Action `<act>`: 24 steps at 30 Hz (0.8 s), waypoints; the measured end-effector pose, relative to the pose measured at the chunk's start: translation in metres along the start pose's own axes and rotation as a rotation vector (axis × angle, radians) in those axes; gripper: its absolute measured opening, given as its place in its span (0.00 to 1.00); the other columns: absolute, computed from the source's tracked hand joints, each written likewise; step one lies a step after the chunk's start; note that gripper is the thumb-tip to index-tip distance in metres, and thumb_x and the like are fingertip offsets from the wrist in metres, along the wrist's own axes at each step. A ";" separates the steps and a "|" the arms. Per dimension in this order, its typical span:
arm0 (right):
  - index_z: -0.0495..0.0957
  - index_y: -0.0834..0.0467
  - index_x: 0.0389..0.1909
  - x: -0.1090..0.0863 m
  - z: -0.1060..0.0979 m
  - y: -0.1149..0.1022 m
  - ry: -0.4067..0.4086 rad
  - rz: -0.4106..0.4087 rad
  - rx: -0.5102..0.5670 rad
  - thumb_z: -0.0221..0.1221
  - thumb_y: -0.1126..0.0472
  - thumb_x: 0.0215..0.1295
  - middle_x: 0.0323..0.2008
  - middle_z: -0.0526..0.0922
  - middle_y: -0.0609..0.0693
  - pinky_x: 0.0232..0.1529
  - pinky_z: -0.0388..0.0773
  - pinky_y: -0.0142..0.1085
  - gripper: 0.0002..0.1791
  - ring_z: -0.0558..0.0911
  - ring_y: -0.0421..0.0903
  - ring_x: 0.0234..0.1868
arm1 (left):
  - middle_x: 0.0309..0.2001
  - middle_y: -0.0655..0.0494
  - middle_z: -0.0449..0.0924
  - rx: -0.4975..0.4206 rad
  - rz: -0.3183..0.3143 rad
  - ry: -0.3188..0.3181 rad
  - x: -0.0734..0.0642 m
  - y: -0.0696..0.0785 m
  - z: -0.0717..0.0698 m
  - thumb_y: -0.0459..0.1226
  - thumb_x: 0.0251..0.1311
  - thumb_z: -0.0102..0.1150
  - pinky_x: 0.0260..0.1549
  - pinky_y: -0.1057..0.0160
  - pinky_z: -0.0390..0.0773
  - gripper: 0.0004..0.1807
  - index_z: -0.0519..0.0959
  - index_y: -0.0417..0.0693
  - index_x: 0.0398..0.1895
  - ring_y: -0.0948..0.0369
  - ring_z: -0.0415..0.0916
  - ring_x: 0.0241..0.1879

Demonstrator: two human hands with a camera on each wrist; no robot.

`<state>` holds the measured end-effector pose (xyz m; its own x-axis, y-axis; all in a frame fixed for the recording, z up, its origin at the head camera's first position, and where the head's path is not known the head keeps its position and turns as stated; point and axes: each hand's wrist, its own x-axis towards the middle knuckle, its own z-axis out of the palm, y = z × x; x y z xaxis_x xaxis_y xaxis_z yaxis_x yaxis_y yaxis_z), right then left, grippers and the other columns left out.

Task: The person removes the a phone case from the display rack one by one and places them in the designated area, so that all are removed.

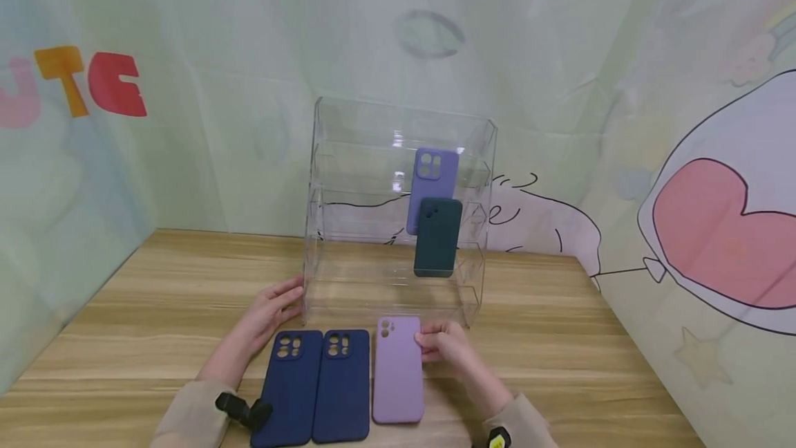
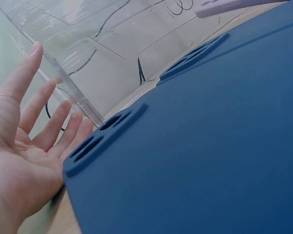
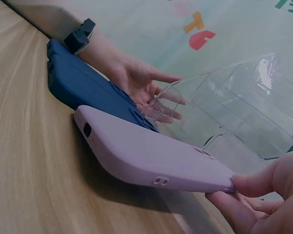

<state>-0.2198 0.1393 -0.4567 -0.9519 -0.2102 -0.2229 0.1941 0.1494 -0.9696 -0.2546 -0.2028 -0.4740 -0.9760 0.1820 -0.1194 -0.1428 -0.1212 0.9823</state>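
My right hand [image 1: 445, 341] pinches the upper right edge of a light purple phone case [image 1: 399, 372]. In the right wrist view thumb and fingers hold one corner of that case [image 3: 136, 151], and a shadow shows beneath it. My left hand [image 1: 269, 313] touches the lower left side of a clear tiered display rack [image 1: 367, 296], its fingers extended in the left wrist view. Two navy phone cases [image 1: 291, 393] [image 1: 342, 393] lie side by side in front of the rack, left of the purple one.
On the rack's right side stand a lavender phone case [image 1: 435, 175] and, lower and in front, a dark green phone case [image 1: 438, 239]. The wooden table [image 1: 560, 365] meets a printed curtain [image 1: 236, 88] behind and at both sides.
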 end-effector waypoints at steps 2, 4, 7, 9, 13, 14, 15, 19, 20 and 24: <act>0.73 0.82 0.45 0.000 0.001 0.002 -0.006 0.009 -0.008 0.57 0.71 0.63 0.22 0.79 0.46 0.27 0.83 0.29 0.15 0.78 0.37 0.22 | 0.77 0.40 0.42 0.002 -0.001 0.001 0.000 0.000 0.000 0.42 0.73 0.50 0.52 0.74 0.74 0.37 0.47 0.33 0.75 0.79 0.68 0.52; 0.72 0.82 0.47 0.000 0.002 0.004 -0.016 0.016 -0.017 0.57 0.72 0.64 0.23 0.79 0.47 0.28 0.83 0.29 0.17 0.79 0.37 0.23 | 0.77 0.40 0.42 0.001 -0.003 0.004 0.000 0.000 0.000 0.42 0.73 0.50 0.52 0.74 0.75 0.38 0.47 0.33 0.75 0.78 0.68 0.53; 0.71 0.83 0.49 0.000 0.004 0.006 -0.033 0.024 -0.018 0.56 0.72 0.64 0.24 0.80 0.48 0.29 0.83 0.29 0.19 0.79 0.37 0.24 | 0.77 0.40 0.42 -0.004 -0.006 0.005 0.000 0.000 0.000 0.42 0.73 0.51 0.52 0.74 0.75 0.38 0.47 0.34 0.75 0.77 0.68 0.54; 0.70 0.83 0.50 0.001 0.005 0.007 -0.040 0.028 -0.011 0.56 0.72 0.64 0.24 0.80 0.48 0.29 0.83 0.29 0.19 0.79 0.38 0.24 | 0.77 0.40 0.42 -0.008 -0.006 0.005 0.000 0.000 0.000 0.42 0.73 0.50 0.52 0.74 0.75 0.38 0.47 0.34 0.75 0.78 0.69 0.52; 0.72 0.82 0.48 0.002 0.007 0.009 -0.044 0.042 0.001 0.56 0.72 0.64 0.23 0.80 0.47 0.28 0.83 0.29 0.17 0.79 0.37 0.23 | 0.77 0.39 0.42 -0.010 -0.005 0.000 0.000 0.000 0.001 0.42 0.73 0.50 0.52 0.74 0.75 0.38 0.47 0.33 0.76 0.81 0.69 0.49; 0.72 0.82 0.47 0.001 0.007 0.010 -0.042 0.043 0.000 0.56 0.72 0.63 0.23 0.79 0.47 0.28 0.83 0.29 0.16 0.79 0.37 0.23 | 0.77 0.39 0.42 -0.010 -0.004 -0.001 0.000 0.000 0.001 0.42 0.73 0.50 0.52 0.74 0.75 0.38 0.47 0.33 0.75 0.81 0.69 0.49; 0.72 0.81 0.47 0.001 0.007 0.010 -0.039 0.045 -0.002 0.56 0.72 0.63 0.23 0.79 0.46 0.28 0.83 0.29 0.16 0.79 0.37 0.23 | 0.77 0.39 0.42 -0.011 -0.004 -0.002 0.000 0.000 0.001 0.42 0.73 0.50 0.52 0.74 0.75 0.38 0.47 0.33 0.75 0.81 0.69 0.48; 0.73 0.80 0.45 0.000 0.010 0.011 -0.021 0.041 -0.010 0.56 0.72 0.63 0.23 0.78 0.47 0.29 0.83 0.30 0.14 0.79 0.37 0.23 | 0.77 0.38 0.41 -0.014 0.003 -0.005 0.000 0.000 0.001 0.41 0.73 0.50 0.52 0.74 0.75 0.37 0.47 0.32 0.75 0.83 0.70 0.46; 0.73 0.80 0.45 0.000 0.011 0.011 -0.019 0.034 -0.014 0.57 0.72 0.62 0.24 0.78 0.47 0.29 0.84 0.31 0.14 0.79 0.38 0.23 | 0.77 0.38 0.41 -0.017 0.004 -0.003 0.000 0.000 0.001 0.41 0.73 0.50 0.51 0.74 0.75 0.37 0.47 0.32 0.75 0.83 0.70 0.46; 0.73 0.80 0.44 0.000 0.013 0.011 -0.013 0.019 -0.028 0.57 0.73 0.61 0.24 0.80 0.47 0.30 0.84 0.32 0.14 0.79 0.38 0.23 | 0.77 0.37 0.42 -0.016 0.004 0.003 0.000 0.000 0.001 0.41 0.73 0.50 0.51 0.74 0.75 0.37 0.47 0.32 0.75 0.83 0.70 0.45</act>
<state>-0.2145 0.1284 -0.4691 -0.9449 -0.2195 -0.2428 0.2054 0.1800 -0.9620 -0.2548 -0.2019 -0.4741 -0.9771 0.1784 -0.1161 -0.1415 -0.1373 0.9804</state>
